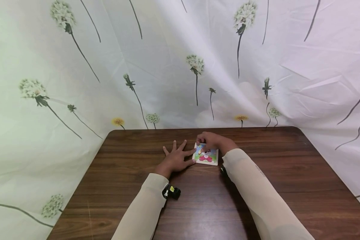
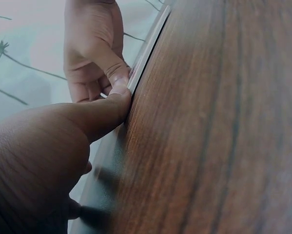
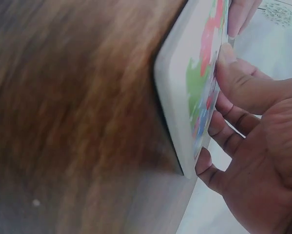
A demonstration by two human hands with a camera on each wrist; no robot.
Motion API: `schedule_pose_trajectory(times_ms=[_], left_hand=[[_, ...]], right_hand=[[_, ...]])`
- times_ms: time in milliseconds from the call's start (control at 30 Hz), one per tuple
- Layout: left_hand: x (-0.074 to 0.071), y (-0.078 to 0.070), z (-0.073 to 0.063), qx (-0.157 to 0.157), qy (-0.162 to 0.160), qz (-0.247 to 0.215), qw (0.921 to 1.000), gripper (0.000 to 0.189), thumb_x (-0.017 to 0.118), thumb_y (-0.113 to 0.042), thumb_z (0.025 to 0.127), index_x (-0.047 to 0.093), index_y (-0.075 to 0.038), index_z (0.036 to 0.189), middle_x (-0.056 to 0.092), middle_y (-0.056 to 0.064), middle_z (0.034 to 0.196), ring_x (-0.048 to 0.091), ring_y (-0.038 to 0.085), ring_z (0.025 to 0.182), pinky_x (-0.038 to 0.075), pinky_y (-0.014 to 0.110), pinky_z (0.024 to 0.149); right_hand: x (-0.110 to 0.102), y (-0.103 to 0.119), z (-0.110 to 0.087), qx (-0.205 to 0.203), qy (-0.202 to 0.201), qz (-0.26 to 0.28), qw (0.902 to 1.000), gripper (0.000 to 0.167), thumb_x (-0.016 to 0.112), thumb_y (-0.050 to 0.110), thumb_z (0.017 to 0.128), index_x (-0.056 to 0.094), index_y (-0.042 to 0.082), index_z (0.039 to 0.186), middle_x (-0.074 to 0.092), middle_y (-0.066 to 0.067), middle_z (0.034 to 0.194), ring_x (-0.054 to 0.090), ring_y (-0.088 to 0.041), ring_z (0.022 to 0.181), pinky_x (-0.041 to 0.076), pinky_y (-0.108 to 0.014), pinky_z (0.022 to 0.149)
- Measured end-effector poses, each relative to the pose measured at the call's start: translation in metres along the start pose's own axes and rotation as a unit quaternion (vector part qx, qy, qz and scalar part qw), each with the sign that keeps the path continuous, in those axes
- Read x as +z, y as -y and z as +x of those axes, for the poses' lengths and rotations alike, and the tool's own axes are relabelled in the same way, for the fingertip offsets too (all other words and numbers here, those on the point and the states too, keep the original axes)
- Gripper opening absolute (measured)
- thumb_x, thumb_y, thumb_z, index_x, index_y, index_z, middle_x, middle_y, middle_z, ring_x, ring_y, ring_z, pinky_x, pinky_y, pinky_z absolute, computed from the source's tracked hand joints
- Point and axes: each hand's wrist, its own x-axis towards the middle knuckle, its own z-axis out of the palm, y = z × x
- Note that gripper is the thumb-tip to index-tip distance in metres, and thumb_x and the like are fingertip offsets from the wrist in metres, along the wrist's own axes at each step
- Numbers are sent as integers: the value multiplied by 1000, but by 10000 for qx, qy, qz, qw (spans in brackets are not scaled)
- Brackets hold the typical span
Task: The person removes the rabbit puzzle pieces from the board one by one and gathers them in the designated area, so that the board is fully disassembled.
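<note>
A small square picture board (image 1: pixel 206 159) with a pale frame lies flat on the brown wooden table. Its bright picture shows a cartoon animal in pink on green and blue. My left hand (image 1: pixel 176 160) is spread on the table, its thumb and index finger at the board's left edge. From the far side, my right hand (image 1: pixel 211 140) reaches over the board with bent, spaced fingers. In the right wrist view its thumb (image 3: pixel 243 87) rests on the picture, the other fingertips close to the board's edge. Nothing shows between them.
The wooden table (image 1: pixel 123 186) has rounded far corners. Behind it and at both sides hangs a pale cloth (image 1: pixel 168 40) printed with dandelions, close against the far edge. A black wrist camera (image 1: pixel 171 192) sits on the left sleeve.
</note>
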Motion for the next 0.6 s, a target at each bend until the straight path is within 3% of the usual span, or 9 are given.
schedule_pose_trajectory(times_ms=[267,600], left_hand=[[-2,0,-1,5,7,-59,10000,61,58,-62,108,46,-44,165,14,6,186,-4,56,169,-6,92,120],[0,0,0,34,-5,-97,9999,61,58,-62,108,46,-44,166,15,7,186,-5,56,168,-7,92,120]], right_hand=[[2,-2,-3,-98,-161,4,9998,29,81,14,101,74,13,129,57,-12,123,50,-24,104,49,-41,93],[-4,-11,-1,-343,-310,143,9988,29,81,11,99,82,10,128,65,-13,119,58,-22,101,54,-36,90]])
